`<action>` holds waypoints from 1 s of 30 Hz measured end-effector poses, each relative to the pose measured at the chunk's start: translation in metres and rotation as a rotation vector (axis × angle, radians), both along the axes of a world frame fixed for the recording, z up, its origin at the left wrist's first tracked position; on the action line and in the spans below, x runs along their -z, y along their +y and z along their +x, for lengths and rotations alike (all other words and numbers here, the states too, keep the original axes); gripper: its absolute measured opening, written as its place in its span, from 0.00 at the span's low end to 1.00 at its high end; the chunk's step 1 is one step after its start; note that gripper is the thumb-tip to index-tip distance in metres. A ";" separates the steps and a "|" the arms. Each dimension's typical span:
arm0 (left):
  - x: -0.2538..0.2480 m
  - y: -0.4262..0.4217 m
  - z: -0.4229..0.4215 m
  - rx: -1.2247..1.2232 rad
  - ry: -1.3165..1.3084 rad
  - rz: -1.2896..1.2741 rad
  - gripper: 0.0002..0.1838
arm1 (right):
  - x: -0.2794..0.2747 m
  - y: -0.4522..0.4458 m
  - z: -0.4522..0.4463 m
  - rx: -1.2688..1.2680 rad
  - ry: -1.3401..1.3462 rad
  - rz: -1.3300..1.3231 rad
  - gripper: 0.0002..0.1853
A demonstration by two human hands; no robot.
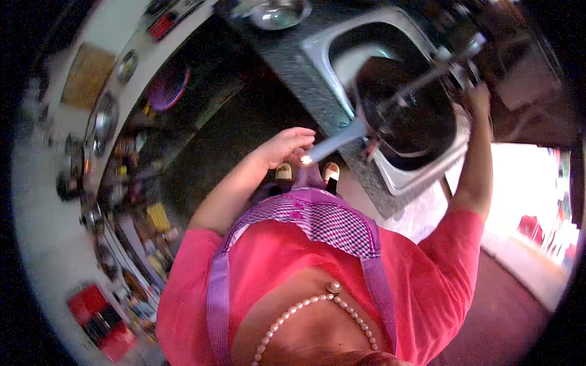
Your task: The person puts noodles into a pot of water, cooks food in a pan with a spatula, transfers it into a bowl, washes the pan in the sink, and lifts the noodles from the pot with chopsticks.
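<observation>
A dark pan (390, 85) sits in the steel sink (397, 180), its long grey handle (336, 142) reaching out over the near rim. My left hand (287, 146) is beside the end of this handle, fingers loosely stretched; any contact with it is hard to make out. Above the basin, the faucet spout (421, 80) points toward the pan. At the sink's right side, my right hand (477, 97) has its fingers round the tap (463, 74), partly hidden and blurred.
A metal bowl (279, 13) stands on the dark stone counter (293, 67) left of the sink. Shelves with several utensils and a purple basket (168, 88) line the left side. A bright doorway (525, 201) lies to the right.
</observation>
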State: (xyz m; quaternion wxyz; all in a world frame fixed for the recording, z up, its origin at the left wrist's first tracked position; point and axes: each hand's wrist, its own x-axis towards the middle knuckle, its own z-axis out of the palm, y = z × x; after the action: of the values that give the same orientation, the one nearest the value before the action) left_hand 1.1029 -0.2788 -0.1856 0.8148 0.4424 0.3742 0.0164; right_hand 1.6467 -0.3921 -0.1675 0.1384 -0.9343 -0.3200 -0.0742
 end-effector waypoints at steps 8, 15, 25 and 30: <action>0.016 -0.040 -0.084 -0.203 -0.171 -0.106 0.28 | -0.004 -0.033 -0.002 -0.409 0.790 0.407 0.38; 0.018 -0.029 -0.126 -0.082 -0.279 -0.070 0.25 | 0.032 -0.026 -0.064 -0.114 1.134 0.604 0.35; 0.010 -0.007 -0.083 0.097 -0.279 -0.036 0.28 | 0.013 0.000 -0.081 -0.064 1.073 0.502 0.32; -0.008 -0.006 -0.033 0.224 -0.250 -0.032 0.32 | -0.014 -0.010 -0.044 0.067 0.912 0.437 0.31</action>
State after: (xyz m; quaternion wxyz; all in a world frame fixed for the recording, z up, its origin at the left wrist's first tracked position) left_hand 1.0702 -0.2846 -0.1777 0.8588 0.4627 0.2186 -0.0257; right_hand 1.6031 -0.4019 -0.1535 0.4540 -0.8305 -0.1738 0.2718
